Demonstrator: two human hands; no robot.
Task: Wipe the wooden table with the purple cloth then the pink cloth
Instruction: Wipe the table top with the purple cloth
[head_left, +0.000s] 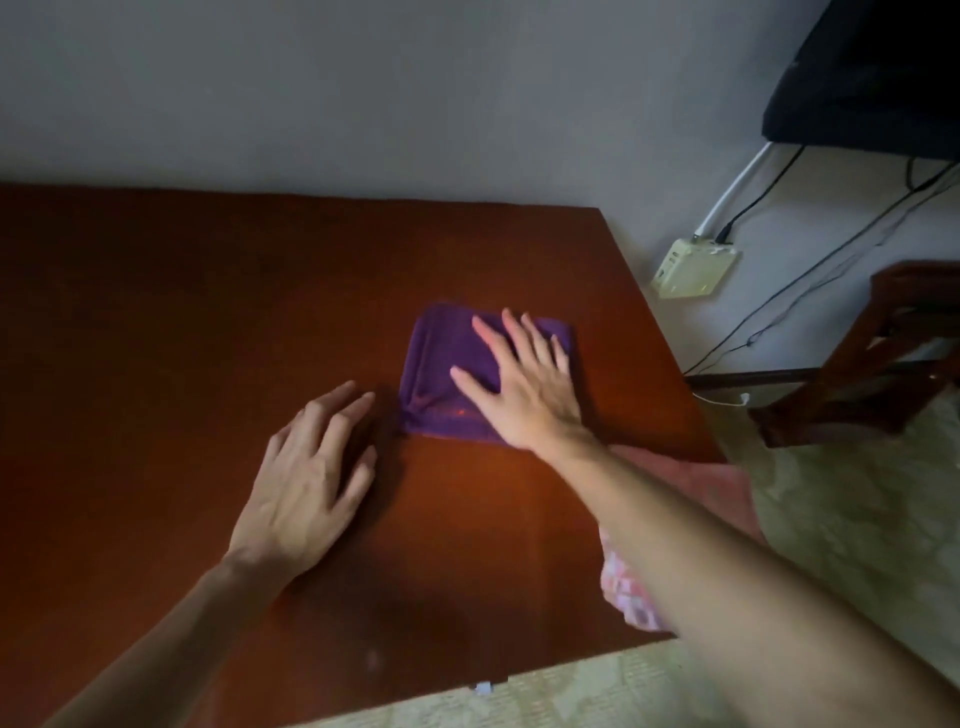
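Note:
A folded purple cloth (444, 364) lies flat on the dark wooden table (182, 312), right of the middle. My right hand (524, 384) presses flat on the cloth with fingers spread. My left hand (311, 483) rests palm down on the bare wood just left of the cloth, fingers apart, holding nothing. A pink cloth (706, 488) lies at the table's right edge, mostly hidden under my right forearm; a lighter patterned part (623, 587) shows below the arm.
The table's right edge runs diagonally beside a pale floor (831, 519). A cream box with cables (696, 267) sits by the wall. A dark wooden chair (883, 353) stands at the right. A black object (872, 73) fills the top right corner.

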